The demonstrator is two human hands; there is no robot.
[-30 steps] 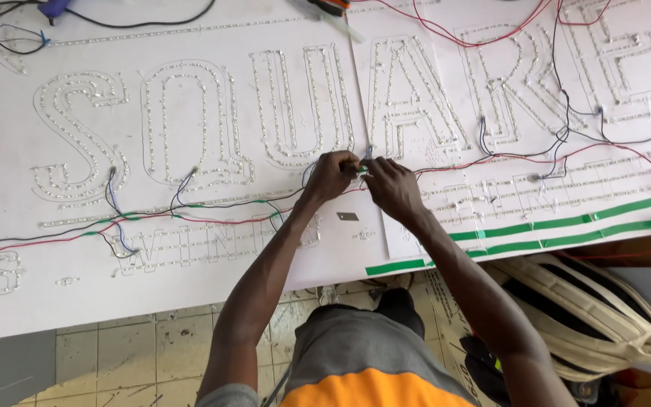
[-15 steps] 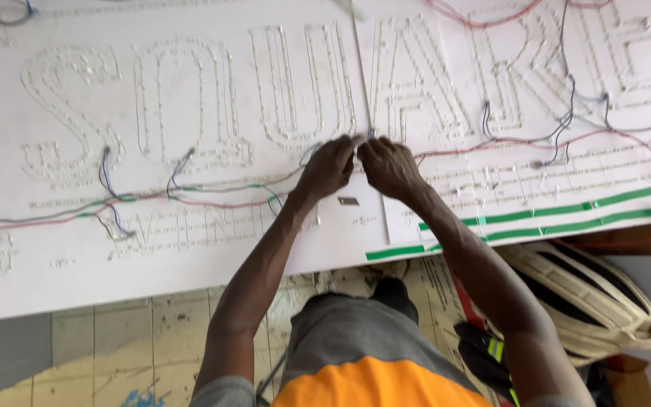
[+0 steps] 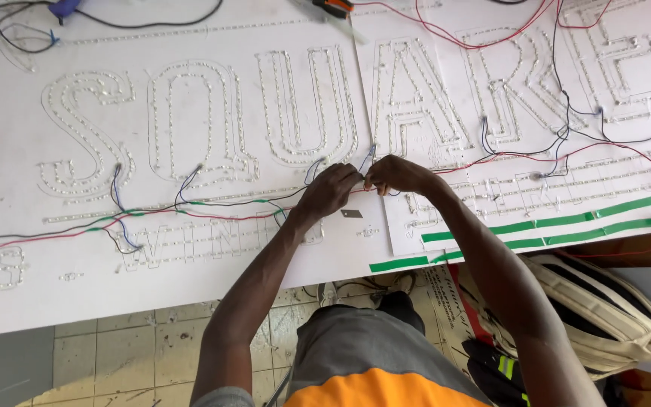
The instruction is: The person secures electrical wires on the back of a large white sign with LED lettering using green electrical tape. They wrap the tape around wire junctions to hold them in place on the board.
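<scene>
Head view, looking down on a white sign board [image 3: 190,301] with large letter outlines traced in rows of small LED points. The left hand [image 3: 331,191] and right hand [image 3: 395,174] meet at the seam between the two board panels, fingertips pinched together on the thin wire ends [image 3: 363,172] — blue and dark leads rising from the letter just above. Both grips are narrow, closed on the wire; whether the ends are twisted or only held side by side cannot be told, the fingers cover the joint.

A long bundle of red, green and black wires [image 3: 190,211] runs leftward across the board from the hands. Green tape strips [image 3: 536,222] lie along the right panel's lower edge. A small grey square piece [image 3: 351,214] sits on the board just below the left hand.

Risk, as judged — the leads are short and taut; a pull sideways could tear a lead from its LED point or snap the strand. The forearms cross loose wiring, so a snag there could drag neighbouring leads.
</scene>
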